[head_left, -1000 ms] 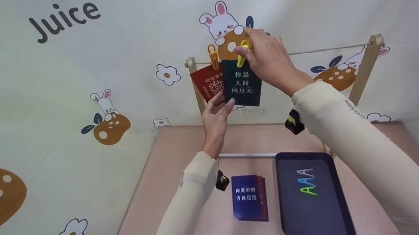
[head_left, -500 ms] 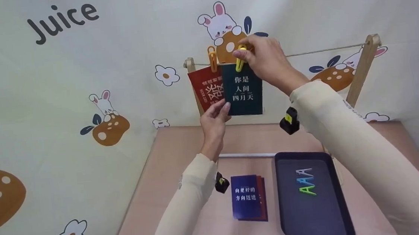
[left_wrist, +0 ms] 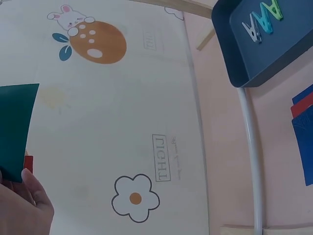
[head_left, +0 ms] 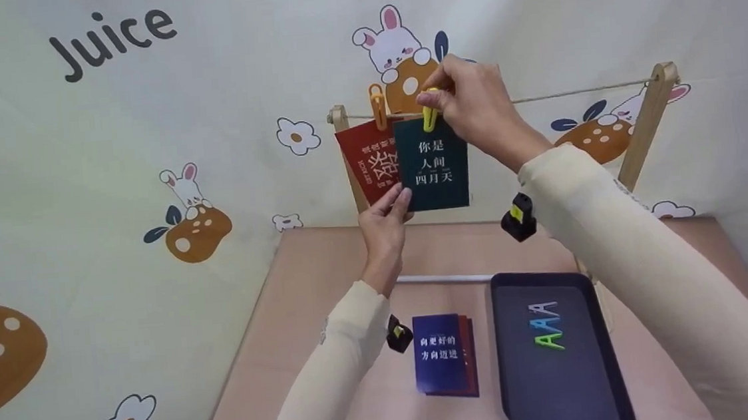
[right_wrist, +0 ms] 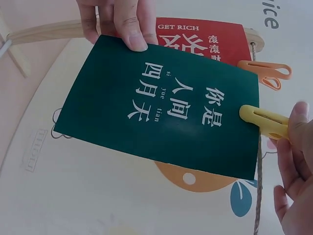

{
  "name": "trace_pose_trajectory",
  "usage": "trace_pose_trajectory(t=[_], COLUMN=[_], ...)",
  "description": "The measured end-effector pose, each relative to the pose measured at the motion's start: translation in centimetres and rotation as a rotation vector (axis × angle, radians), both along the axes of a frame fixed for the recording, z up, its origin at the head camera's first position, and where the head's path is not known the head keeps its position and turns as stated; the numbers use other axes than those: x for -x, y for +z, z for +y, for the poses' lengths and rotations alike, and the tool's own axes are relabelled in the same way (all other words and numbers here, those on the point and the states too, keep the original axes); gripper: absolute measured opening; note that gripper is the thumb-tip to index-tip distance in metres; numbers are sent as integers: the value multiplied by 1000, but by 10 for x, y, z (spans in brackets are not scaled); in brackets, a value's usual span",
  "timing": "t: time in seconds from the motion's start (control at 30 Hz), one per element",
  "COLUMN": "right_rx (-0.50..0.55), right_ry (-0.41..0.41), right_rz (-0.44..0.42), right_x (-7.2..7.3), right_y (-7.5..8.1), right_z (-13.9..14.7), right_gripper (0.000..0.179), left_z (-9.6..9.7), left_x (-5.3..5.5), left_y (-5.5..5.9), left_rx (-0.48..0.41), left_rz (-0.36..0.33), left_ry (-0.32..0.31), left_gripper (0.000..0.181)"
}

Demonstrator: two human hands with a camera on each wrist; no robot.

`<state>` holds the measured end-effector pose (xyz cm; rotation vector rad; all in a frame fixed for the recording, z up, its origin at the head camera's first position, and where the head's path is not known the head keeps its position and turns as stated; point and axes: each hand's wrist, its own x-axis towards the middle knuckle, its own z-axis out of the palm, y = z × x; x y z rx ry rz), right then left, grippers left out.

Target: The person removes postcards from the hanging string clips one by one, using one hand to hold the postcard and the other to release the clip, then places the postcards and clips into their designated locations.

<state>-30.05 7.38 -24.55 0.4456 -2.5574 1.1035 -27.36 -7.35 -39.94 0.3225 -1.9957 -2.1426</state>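
Observation:
A dark green card (head_left: 435,182) with white characters hangs upright at the rope (head_left: 585,91). My left hand (head_left: 383,229) pinches its lower left edge between thumb and fingers. At the card's top edge sits a yellow clothespin (right_wrist: 266,122), its tail pinched by my right hand (head_left: 482,104). Just left of the green card, and partly behind it, a red card (head_left: 370,157) hangs tilted from an orange clothespin (head_left: 378,106) on the rope. The right wrist view shows the yellow clothespin's jaws over the green card's edge, close by the rope.
Wooden posts (head_left: 649,125) carry the rope at both ends. On the pink table lies a stack of blue and red cards (head_left: 439,355). Right of it, a dark tray (head_left: 562,395) holds grey, blue and green clothespins (head_left: 549,342). A white rod (head_left: 446,278) runs behind.
The green card and yellow clothespin have come down a little to the rope, with both hands lowering. The red card has turned slightly. The stack and tray have stayed put.

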Motion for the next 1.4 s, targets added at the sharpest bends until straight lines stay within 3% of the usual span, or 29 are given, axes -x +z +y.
trace_pose_trajectory(t=[0.27, 0.57, 1.03, 1.4], right_rx=[33, 37, 166, 283], right_ry=[4, -7, -5, 42], right_rz=[123, 209, 171, 80], right_x=[0, -1, -10, -25], right_y=[-1, 5, -2, -29], right_z=[4, 4, 31, 50], right_gripper=[28, 32, 32, 37], left_z=[3, 8, 2, -2], left_x=[-4, -11, -30, -46], left_y=[-5, -13, -14, -20], left_rx=[-14, -18, -18, -40], left_rz=[12, -26, -50, -89], left_ry=[15, 25, 6, 8], left_gripper=[32, 33, 33, 33])
